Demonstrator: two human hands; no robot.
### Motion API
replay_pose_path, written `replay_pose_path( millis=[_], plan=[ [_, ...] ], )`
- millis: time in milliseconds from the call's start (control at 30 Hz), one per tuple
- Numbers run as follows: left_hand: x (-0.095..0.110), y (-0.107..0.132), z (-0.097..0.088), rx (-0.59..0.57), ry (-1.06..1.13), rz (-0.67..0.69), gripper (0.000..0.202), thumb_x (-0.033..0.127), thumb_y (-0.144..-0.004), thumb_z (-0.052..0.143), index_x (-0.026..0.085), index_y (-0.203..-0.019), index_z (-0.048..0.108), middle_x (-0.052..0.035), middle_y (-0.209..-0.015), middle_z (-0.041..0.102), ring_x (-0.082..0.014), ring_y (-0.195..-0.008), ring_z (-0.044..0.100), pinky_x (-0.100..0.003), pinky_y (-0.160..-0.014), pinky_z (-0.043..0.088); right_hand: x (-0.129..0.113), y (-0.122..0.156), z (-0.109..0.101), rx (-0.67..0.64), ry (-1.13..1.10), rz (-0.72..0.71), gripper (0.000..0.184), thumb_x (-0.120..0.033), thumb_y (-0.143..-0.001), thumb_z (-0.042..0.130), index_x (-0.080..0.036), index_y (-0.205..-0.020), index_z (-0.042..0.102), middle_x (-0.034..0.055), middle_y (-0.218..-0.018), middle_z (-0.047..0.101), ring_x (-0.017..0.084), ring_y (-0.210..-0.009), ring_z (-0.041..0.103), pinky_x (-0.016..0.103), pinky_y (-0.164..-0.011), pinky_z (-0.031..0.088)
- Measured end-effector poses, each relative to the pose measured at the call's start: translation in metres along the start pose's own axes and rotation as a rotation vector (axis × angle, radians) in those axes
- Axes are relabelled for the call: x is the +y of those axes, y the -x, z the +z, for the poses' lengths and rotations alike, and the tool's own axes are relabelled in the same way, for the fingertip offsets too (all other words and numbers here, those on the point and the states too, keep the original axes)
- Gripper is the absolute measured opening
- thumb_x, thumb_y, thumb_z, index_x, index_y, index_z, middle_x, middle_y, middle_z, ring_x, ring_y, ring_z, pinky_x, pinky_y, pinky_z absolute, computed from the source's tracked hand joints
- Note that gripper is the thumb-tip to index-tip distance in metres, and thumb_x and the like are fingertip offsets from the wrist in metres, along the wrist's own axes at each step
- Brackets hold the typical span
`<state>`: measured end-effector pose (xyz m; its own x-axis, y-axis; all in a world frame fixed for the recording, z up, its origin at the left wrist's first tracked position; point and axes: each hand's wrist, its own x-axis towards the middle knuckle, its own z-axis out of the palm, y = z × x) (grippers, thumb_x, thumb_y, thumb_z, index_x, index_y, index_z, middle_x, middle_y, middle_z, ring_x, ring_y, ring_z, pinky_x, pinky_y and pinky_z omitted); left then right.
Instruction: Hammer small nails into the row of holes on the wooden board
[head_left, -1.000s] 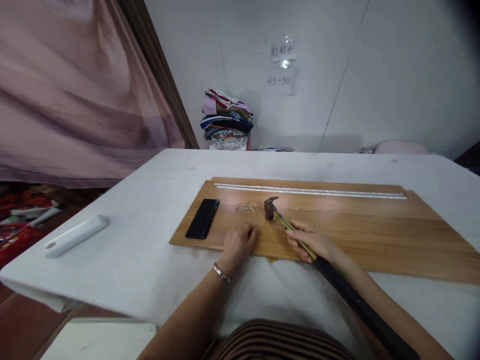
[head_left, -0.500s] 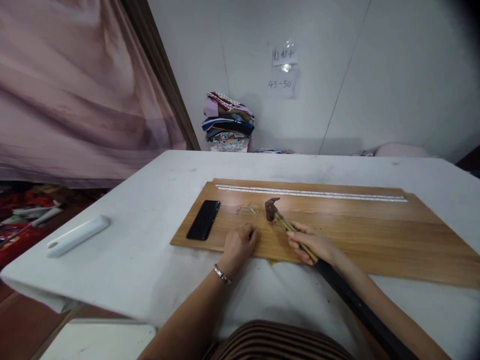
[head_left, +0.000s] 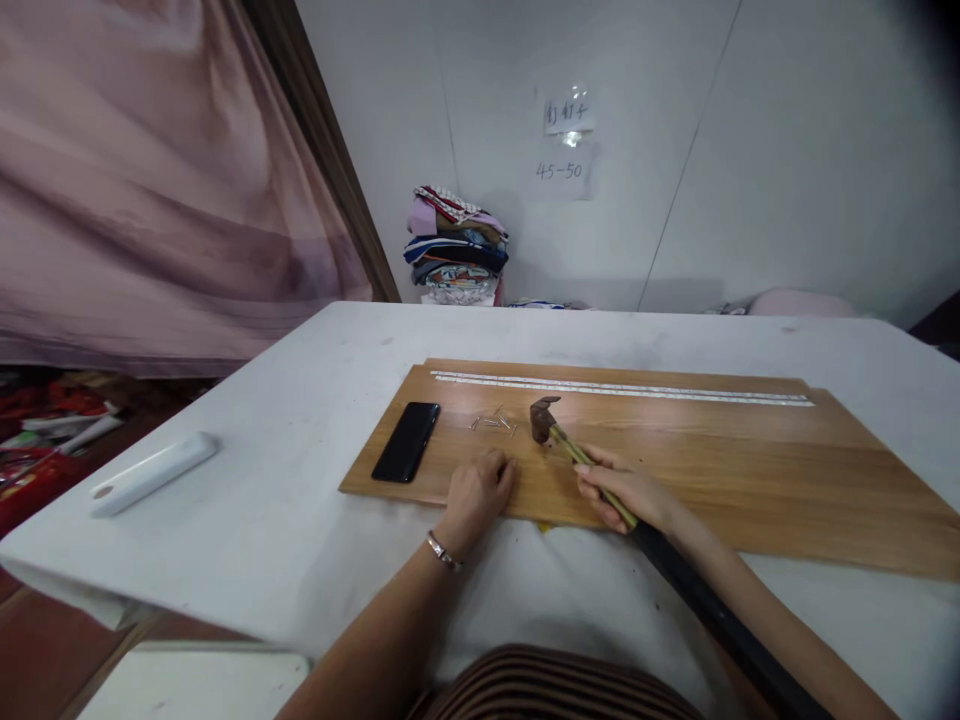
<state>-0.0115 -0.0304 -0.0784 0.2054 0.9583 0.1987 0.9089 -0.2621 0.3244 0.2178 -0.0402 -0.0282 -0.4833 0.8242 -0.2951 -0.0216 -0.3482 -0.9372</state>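
Note:
My right hand [head_left: 626, 490] is wrapped round the handle of a claw hammer [head_left: 571, 450], whose rusty head is over the wooden board [head_left: 720, 450]. The hammer's black grip runs back along my right forearm. My left hand [head_left: 480, 485] rests at the board's near edge with its fingers curled in, and nothing shows in it. Just beyond it lie several loose nails [head_left: 491, 422]. To their left a black phone [head_left: 406, 442] lies flat on the board. Two white measuring strips [head_left: 622, 388] run along the board's far side.
The board lies on a white-covered table [head_left: 270, 400]. At the table's left is a white, rounded plastic piece [head_left: 156, 474]. A stack of folded clothes [head_left: 457, 245] stands behind the table by the wall. A pink curtain [head_left: 165, 180] hangs at the left; a white stool-like surface [head_left: 195, 680] is below.

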Motion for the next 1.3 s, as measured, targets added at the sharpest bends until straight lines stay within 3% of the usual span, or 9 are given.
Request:
replay_pose_path(
  millis=[167,500,1033,1300],
  plan=[
    [0.001,0.0,-0.002,-0.002,-0.002,-0.015,0.032,0.033,-0.092,0.04,0.02,-0.065,0.05,-0.0012,-0.072,0.059,-0.0138,-0.069,0.052,-0.026,-0.061,0.03,0.006,-0.003,-0.003,-0.02,-0.022,-0.027,0.049,-0.042,-0.081,0.06,-0.021,-0.123,0.047,-0.0093,-0.06,0.045,0.003,-0.031,0.036,0.013,-0.026,0.031],
    [0.001,0.0,-0.002,-0.007,0.024,-0.018,0.031,0.032,-0.092,0.04,0.02,-0.066,0.051,-0.0018,-0.073,0.06,-0.014,-0.07,0.053,-0.026,-0.061,0.03,0.008,-0.004,-0.001,-0.013,0.038,-0.025,0.034,-0.046,-0.081,0.059,-0.02,-0.1,0.051,-0.0093,-0.06,0.046,0.002,-0.029,0.038,0.013,-0.026,0.031],
    [0.001,0.0,-0.003,0.001,0.01,-0.011,0.031,0.032,-0.092,0.041,0.02,-0.065,0.05,-0.0017,-0.072,0.06,-0.0134,-0.068,0.052,-0.026,-0.06,0.028,0.011,-0.007,-0.001,-0.003,0.005,0.001,0.037,-0.047,-0.079,0.061,-0.02,-0.1,0.05,-0.009,-0.06,0.047,0.002,-0.03,0.038,0.013,-0.026,0.031],
    [0.001,0.001,-0.002,-0.001,0.017,-0.019,0.031,0.032,-0.092,0.041,0.02,-0.065,0.049,-0.0013,-0.071,0.059,-0.0139,-0.067,0.052,-0.027,-0.06,0.028,0.008,-0.004,-0.002,-0.019,-0.007,-0.038,0.049,-0.046,-0.081,0.061,-0.021,-0.121,0.048,-0.0089,-0.061,0.045,0.002,-0.031,0.036,0.013,-0.026,0.031]
  ],
)
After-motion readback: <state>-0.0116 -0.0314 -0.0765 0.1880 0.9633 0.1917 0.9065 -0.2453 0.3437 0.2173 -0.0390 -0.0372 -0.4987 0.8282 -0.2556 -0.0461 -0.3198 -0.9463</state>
